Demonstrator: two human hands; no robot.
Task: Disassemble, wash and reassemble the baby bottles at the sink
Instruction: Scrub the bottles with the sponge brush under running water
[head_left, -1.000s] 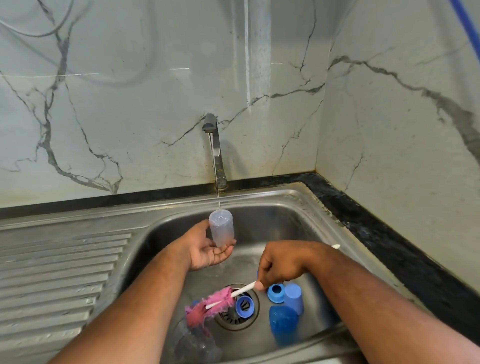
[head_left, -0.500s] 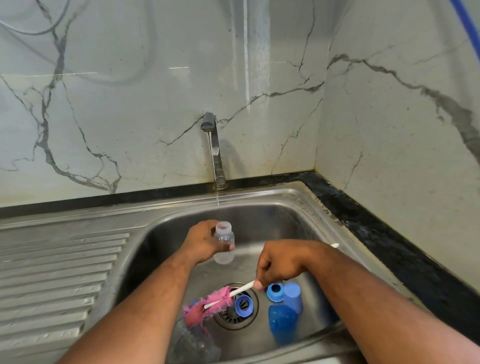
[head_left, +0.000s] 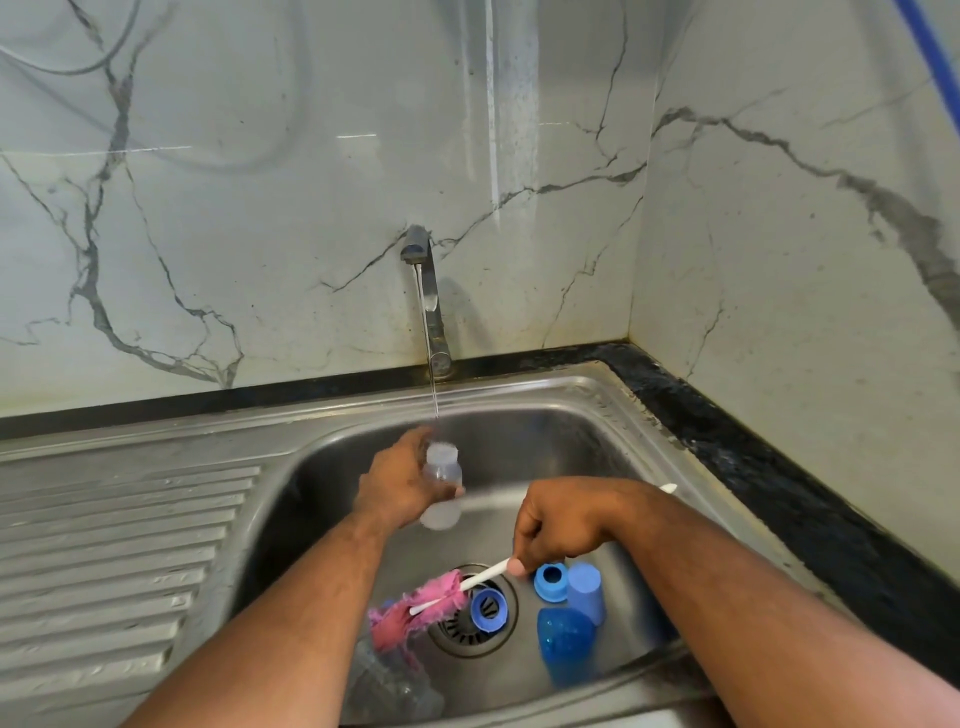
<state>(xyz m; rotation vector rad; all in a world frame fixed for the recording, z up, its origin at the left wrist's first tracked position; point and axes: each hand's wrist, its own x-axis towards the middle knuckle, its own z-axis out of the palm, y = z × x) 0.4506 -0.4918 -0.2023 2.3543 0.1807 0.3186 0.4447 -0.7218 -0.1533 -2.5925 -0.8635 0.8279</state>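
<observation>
A second ago my left hand (head_left: 400, 483) held the clear bottle body (head_left: 442, 470) with its bottom up, as it appears, and the water ran over the outside. Now I have turned it. The open mouth looks up, just under the thin water stream (head_left: 432, 384) from the tap (head_left: 426, 291), and my fingers are wrapped around its side.

So I judge the step is now the rinse of the inside, with the bottle held over the far part of the sink (head_left: 623, 410). My right hand (head_left: 563, 525) has not moved. It is closed around the white handle of the pink bottle brush (head_left: 421, 605), whose head lies at the drain.

A blue collar ring (head_left: 488, 608), a blue cap (head_left: 586, 592) and a second clear bottle (head_left: 389, 686) lie in the basin, not yet joined, so reassembly is still far off.
</observation>
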